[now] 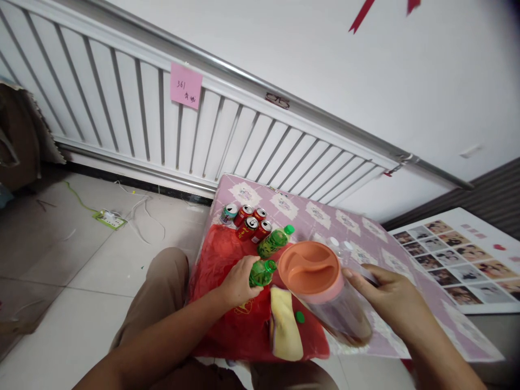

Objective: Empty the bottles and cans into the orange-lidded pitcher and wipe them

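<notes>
The left hand [238, 283] is closed around a small green bottle [260, 273], held over the red sheet [227, 325] with its neck towards the jug. The right hand [389, 299] grips the side of a clear plastic jug [341, 314], tilted above the counter [365, 227], its orange lid [311, 266] seated on top.

With the jug leaning like that, I'd say a firm hold on its body and a steady bottle matter most.

The jug looks empty, though blur makes that uncertain. A loose green cap [299, 317] lies beside a yellow sponge [284, 325]. A second green bottle [275, 241], capped, lies just beside five drink cans [248, 221]; their contents I cannot tell.
</notes>
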Demonstrator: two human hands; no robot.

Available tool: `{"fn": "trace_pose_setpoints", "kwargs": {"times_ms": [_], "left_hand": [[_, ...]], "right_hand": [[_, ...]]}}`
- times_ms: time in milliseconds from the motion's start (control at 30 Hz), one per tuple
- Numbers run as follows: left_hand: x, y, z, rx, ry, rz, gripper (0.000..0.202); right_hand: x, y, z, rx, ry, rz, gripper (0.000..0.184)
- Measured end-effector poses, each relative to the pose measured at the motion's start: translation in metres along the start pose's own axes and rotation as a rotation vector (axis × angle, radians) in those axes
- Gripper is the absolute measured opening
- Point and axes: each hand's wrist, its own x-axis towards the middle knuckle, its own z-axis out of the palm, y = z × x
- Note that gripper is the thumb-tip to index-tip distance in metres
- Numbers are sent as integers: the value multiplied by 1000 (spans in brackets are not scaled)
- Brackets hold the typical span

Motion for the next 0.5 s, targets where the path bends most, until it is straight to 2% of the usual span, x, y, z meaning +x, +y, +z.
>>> {"fn": "trace_pose_setpoints", "kwargs": {"times_ms": [300,500], "left_hand": [[-1,-1,0,-15,3,-9,76],[-2,-4,1,-22,6,-6,77]], "right_hand": [[5,9,-1,-90,-15,58,41],[1,7,0,-74,49,-4,48]]}}
